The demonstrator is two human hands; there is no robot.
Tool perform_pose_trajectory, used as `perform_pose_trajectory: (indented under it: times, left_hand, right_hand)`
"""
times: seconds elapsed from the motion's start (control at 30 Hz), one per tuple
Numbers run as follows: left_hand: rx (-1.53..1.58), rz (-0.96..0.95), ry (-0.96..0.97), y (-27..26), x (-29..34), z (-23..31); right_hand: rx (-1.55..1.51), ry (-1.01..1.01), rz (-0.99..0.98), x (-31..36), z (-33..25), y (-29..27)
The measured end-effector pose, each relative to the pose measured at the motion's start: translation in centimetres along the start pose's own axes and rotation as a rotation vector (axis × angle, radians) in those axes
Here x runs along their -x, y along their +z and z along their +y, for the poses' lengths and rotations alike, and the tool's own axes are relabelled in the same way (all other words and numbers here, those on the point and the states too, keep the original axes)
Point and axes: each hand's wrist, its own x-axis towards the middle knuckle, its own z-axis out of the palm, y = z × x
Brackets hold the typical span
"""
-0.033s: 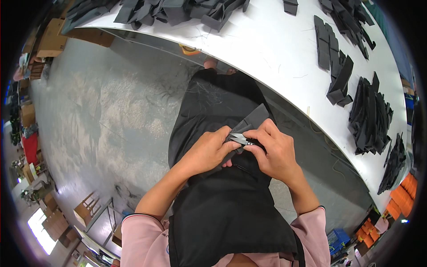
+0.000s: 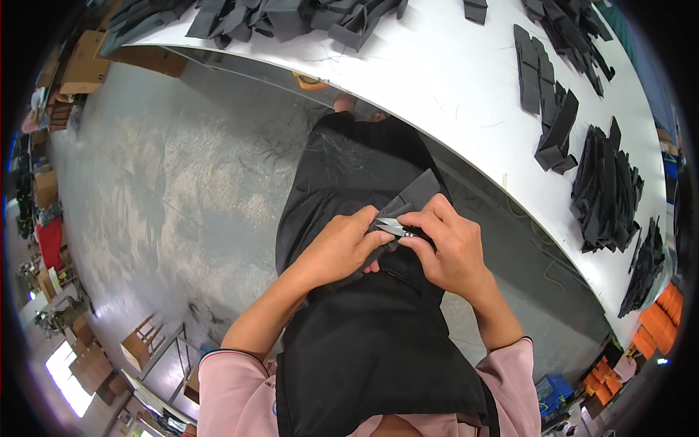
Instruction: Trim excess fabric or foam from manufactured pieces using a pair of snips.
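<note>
Above my lap, my left hand (image 2: 341,244) pinches a dark grey fabric strip (image 2: 416,191) between thumb and fingers. The strip's free end sticks out up and to the right. My right hand (image 2: 449,244) grips a small pair of thread snips (image 2: 393,227), their silver blades pointing left at the fabric by my left thumb. The blades look slightly apart. Whether a thread lies between them is too small to tell. A black apron (image 2: 378,349) covers my front and lap, with loose thread bits scattered near my knees.
A white table (image 2: 429,73) curves along the far and right side. On it lie a heap of dark strips (image 2: 291,18), a few loose strips (image 2: 535,73) and a bundled pile (image 2: 608,193). Cardboard boxes (image 2: 84,62) stand far left; a blue crate (image 2: 553,393) sits lower right.
</note>
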Motion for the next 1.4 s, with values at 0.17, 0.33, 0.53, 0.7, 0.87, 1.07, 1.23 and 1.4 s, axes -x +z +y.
perform_pose_trajectory:
  times: [0.17,0.33,0.53,0.7,0.87,1.07,1.23,1.4]
  left_hand:
    - [-0.145,0.016,-0.026,0.0,0.0,0.3]
    - [-0.080,0.072,-0.025,0.1,-0.2,0.4]
    - [0.411,0.114,-0.065,-0.3,-0.6,-0.4]
    - [0.643,0.124,-0.060,-0.3,-0.6,-0.1]
    - [0.678,0.110,-0.053,-0.1,-0.7,0.1]
    - [0.746,0.103,-0.076,0.0,-0.4,0.0]
    - [0.722,0.103,-0.063,0.1,-0.7,0.1]
    - [0.724,0.111,-0.074,0.1,-0.7,0.2]
  right_hand:
    - [0.016,-0.026,0.004,0.2,0.3,0.3]
    - [-0.129,0.099,0.112,0.8,0.3,0.9]
    - [-0.139,0.089,0.400,0.7,0.4,1.7]
    - [-0.091,0.089,0.275,1.8,0.2,1.9]
    - [0.044,0.109,0.228,1.2,-0.8,2.0]
    - [0.047,0.081,0.236,1.9,-0.3,1.6]
    - [0.042,0.078,0.229,1.4,-0.3,1.0]
    - [0.068,-0.006,0.209,1.0,0.1,1.1]
